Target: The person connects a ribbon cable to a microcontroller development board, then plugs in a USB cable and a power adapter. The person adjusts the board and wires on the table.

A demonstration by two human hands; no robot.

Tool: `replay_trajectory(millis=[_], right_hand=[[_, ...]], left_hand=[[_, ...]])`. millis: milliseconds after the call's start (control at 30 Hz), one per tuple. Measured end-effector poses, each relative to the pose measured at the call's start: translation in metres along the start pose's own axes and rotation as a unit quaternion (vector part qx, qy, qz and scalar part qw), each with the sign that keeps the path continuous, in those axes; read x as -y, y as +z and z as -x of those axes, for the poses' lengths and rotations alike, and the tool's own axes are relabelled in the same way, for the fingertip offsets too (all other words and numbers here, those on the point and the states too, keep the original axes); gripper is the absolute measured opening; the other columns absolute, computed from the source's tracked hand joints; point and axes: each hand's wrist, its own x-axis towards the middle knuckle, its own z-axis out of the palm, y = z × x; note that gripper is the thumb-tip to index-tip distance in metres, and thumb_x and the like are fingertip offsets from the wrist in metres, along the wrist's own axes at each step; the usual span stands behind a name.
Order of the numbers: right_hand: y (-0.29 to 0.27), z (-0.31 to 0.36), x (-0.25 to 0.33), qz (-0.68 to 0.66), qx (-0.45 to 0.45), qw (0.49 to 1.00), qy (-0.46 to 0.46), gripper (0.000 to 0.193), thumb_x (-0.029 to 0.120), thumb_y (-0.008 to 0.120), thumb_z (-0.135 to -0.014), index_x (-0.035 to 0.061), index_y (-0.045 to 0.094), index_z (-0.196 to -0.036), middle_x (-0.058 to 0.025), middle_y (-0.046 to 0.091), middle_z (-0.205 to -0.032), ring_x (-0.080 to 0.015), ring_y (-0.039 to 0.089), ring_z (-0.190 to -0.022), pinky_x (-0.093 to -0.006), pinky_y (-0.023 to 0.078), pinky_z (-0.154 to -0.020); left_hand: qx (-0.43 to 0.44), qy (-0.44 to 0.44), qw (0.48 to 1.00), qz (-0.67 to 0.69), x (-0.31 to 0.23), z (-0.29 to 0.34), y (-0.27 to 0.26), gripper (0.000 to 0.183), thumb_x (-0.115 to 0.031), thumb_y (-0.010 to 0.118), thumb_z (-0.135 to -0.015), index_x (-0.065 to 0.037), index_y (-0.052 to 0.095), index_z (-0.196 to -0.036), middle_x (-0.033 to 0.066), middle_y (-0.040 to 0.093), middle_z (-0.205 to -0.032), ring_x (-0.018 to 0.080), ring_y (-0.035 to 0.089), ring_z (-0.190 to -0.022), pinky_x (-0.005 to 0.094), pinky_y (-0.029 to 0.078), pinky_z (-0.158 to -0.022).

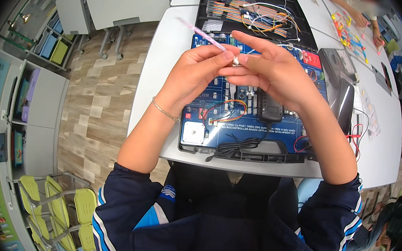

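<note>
A slim pinkish stick (203, 34) is held above the blue circuit board (197, 110), its lower end pinched narrowly between thumb and fingers of the left hand (198, 69). At that end a small white piece (236, 60) is met by the thumb of the right hand (280, 72), whose index finger is stretched out; whether the piece is gripped there cannot be told. Should the pinch be loosened, the piece could be dropped among the board's parts. The board is carried by an open black case (304, 36) on the desk (160, 72).
</note>
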Motion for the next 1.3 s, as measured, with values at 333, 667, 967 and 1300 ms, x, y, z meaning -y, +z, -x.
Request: replay_trajectory(millis=[333,667,967,1300], right_hand=[[-0.108,0.071,-0.01,0.084,-0.132,0.986,-0.052,0.046,0.018,0.057,-0.104,-0.003,0.051,-0.145,-0.0152,0.07,-0.122,-0.0174,0.07,-0.106,-0.0297,0.057,-0.091],[-0.177,0.116,-0.024,-0.091,-0.264,0.943,-0.178,0.047,0.018,0.058,-0.103,-0.0057,0.051,-0.143,-0.0096,0.068,-0.111,-0.0148,0.064,-0.097,-0.0285,0.054,-0.087],[-0.17,0.111,-0.026,-0.128,-0.269,0.941,-0.158,0.042,0.017,0.058,-0.103,-0.0062,0.054,-0.138,-0.0075,0.064,-0.103,-0.0141,0.062,-0.092,-0.0289,0.054,-0.082],[-0.17,0.111,-0.027,-0.115,-0.285,0.939,-0.157,0.043,0.019,0.058,-0.104,-0.0061,0.054,-0.139,-0.0075,0.064,-0.103,-0.0144,0.063,-0.092,-0.0288,0.054,-0.082]], left_hand=[[-0.012,-0.011,1.0,-0.019,0.0,-0.01,-0.025,0.022,-0.013,0.068,-0.1,0.003,0.068,-0.116,0.0168,0.069,-0.122,0.0164,0.068,-0.1,0.0271,0.057,-0.09],[-0.071,0.023,0.991,-0.11,-0.004,-0.014,-0.035,0.017,-0.013,0.072,-0.097,0.002,0.072,-0.106,0.0137,0.074,-0.109,0.0153,0.07,-0.095,0.0271,0.058,-0.086],[-0.057,-0.061,0.959,-0.273,-0.021,-0.006,-0.043,0.011,-0.005,0.076,-0.091,0.001,0.068,-0.096,0.0138,0.073,-0.098,0.0168,0.073,-0.086,0.029,0.062,-0.08],[-0.081,-0.118,0.96,-0.242,-0.023,-0.007,-0.048,0.015,0.0,0.075,-0.089,-0.001,0.061,-0.084,0.0175,0.073,-0.102,0.0234,0.075,-0.093,0.0308,0.063,-0.081]])
